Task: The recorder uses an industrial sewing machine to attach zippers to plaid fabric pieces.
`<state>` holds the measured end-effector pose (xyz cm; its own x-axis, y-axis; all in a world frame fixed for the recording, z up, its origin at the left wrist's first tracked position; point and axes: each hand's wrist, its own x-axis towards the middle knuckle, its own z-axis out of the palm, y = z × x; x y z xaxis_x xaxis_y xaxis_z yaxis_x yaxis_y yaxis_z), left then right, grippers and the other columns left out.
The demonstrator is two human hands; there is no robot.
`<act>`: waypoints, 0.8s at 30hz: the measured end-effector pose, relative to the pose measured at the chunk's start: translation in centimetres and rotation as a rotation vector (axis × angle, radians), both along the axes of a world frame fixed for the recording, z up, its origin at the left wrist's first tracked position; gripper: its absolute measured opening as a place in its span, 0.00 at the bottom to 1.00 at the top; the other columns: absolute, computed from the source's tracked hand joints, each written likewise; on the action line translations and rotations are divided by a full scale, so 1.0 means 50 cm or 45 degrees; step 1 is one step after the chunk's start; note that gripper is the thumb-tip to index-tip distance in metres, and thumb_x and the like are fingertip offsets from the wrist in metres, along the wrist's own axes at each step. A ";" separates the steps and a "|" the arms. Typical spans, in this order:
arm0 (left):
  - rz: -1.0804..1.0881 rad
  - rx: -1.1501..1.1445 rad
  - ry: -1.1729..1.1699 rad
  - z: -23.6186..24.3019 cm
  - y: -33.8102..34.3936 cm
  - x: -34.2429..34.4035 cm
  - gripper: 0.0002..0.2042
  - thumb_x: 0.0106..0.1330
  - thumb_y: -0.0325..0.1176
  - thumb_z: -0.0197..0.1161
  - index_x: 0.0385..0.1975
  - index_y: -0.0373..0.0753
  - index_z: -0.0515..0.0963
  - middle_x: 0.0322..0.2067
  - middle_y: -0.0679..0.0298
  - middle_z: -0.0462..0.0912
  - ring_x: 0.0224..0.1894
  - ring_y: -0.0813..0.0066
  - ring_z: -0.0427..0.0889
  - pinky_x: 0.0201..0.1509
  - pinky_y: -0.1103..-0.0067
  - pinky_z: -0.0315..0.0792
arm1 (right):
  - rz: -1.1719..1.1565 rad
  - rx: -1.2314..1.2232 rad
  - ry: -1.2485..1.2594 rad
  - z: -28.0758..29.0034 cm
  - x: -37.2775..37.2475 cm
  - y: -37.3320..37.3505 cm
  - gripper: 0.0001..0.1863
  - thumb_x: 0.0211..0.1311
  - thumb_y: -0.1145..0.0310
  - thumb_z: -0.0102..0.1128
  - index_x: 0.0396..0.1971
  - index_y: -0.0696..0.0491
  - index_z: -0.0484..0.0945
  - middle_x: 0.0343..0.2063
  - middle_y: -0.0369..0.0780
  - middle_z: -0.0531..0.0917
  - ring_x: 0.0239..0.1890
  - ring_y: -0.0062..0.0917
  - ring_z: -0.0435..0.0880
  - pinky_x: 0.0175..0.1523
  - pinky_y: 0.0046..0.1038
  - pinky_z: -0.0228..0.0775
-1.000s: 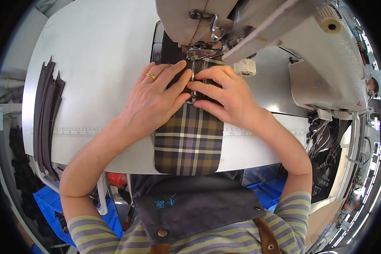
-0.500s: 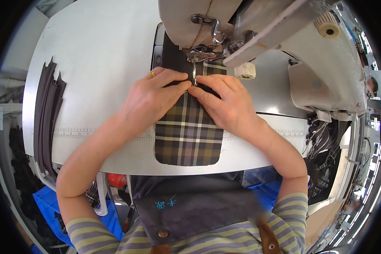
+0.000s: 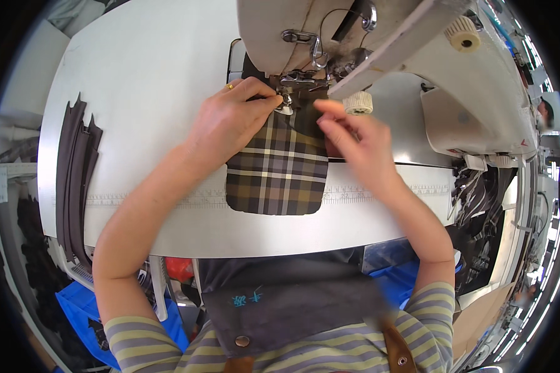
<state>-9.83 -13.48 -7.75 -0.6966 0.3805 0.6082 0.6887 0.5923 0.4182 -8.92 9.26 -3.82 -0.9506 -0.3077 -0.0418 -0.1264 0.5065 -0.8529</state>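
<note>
A plaid fabric panel with rounded near corners lies under the sewing machine. A metal zipper shows at its far part, just in front of the presser foot. With thumb and forefinger pinched together, my left hand grips the zipper at its left side; the fingertips hide part of it. My right hand is raised off the panel's right edge. Its thumb and forefinger are apart, the other fingers are curled, and nothing shows between them. The needle area is partly hidden by metal parts.
Dark fabric strips lie at the table's left end. A ruler tape runs across the white table. Blue bins stand below the front edge. Dark scraps hang at the right. A white knob is near my right hand.
The plaid panel has slid away from me, further under the machine. My right hand has let go of the zipper area and moved right. My left hand has moved slightly forward, still pinching.
</note>
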 end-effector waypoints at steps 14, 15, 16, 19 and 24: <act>0.059 0.003 -0.098 0.009 0.013 0.001 0.06 0.57 0.26 0.65 0.34 0.38 0.83 0.33 0.66 0.77 0.37 0.66 0.78 0.37 0.73 0.74 | -0.043 -0.622 -0.425 -0.011 -0.064 -0.037 0.07 0.60 0.71 0.60 0.32 0.60 0.81 0.28 0.39 0.85 0.23 0.15 0.82 0.27 0.16 0.71; 0.057 -0.053 -0.001 0.009 0.013 0.001 0.07 0.56 0.26 0.65 0.34 0.39 0.83 0.33 0.66 0.77 0.37 0.66 0.78 0.37 0.73 0.74 | -0.087 -0.573 -0.438 -0.010 -0.064 -0.038 0.07 0.60 0.71 0.60 0.32 0.60 0.81 0.28 0.39 0.85 0.23 0.15 0.82 0.27 0.16 0.71; 0.053 -0.064 -0.017 0.009 0.014 0.002 0.07 0.56 0.26 0.65 0.34 0.39 0.83 0.33 0.66 0.77 0.37 0.66 0.78 0.37 0.73 0.74 | -0.088 -0.580 -0.420 -0.009 -0.064 -0.038 0.07 0.60 0.71 0.60 0.31 0.60 0.81 0.27 0.39 0.85 0.23 0.15 0.82 0.27 0.16 0.71; 0.048 -0.109 0.010 0.009 0.012 0.002 0.07 0.56 0.24 0.64 0.35 0.38 0.82 0.33 0.67 0.76 0.37 0.67 0.78 0.35 0.74 0.75 | -0.087 -0.591 -0.405 -0.008 -0.067 -0.038 0.06 0.59 0.71 0.60 0.31 0.59 0.81 0.27 0.39 0.85 0.23 0.15 0.81 0.26 0.16 0.71; 0.037 -0.095 0.070 0.008 0.013 0.005 0.09 0.55 0.23 0.63 0.36 0.39 0.81 0.33 0.67 0.75 0.36 0.68 0.78 0.35 0.75 0.75 | -0.104 -0.574 -0.406 -0.010 -0.066 -0.040 0.06 0.58 0.71 0.61 0.30 0.59 0.81 0.27 0.39 0.85 0.22 0.15 0.81 0.26 0.16 0.71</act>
